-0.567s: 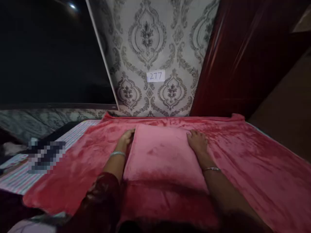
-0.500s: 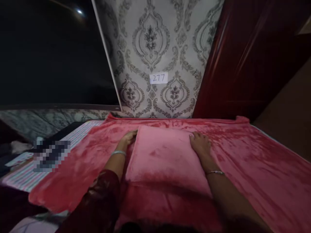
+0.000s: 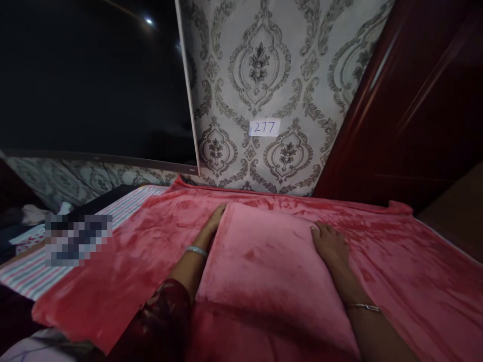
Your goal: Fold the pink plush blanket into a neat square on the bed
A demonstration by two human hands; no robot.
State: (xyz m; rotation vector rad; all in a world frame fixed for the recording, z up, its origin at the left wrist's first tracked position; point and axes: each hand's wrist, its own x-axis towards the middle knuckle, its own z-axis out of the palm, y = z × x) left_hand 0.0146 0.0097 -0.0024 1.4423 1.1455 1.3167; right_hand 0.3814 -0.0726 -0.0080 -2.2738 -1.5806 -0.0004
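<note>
A thick pink plush blanket (image 3: 267, 266), folded into a rough square, lies in front of me. Along its far left edge rests my left hand (image 3: 217, 217), fingers stretched forward and partly hidden against the side. My right hand (image 3: 331, 244) lies at the far right corner, its thumb touching the blanket's edge and its fingers stretched out over the cloth beyond. Under the folded blanket, a darker pink plush cover (image 3: 151, 251) is spread with wrinkles.
Striped cloth (image 3: 132, 203) shows at the left of the cover. Behind stands a patterned wall with a paper label (image 3: 264, 127) reading 277. A dark screen (image 3: 94, 80) is at the left, a dark red wooden panel (image 3: 392, 110) at the right. One patch at left is pixelated.
The view has shifted and tilted a little, so the blanket and both hands appear lower and further right. Both hands stay at the blanket's sides; its shape looks the same.
</note>
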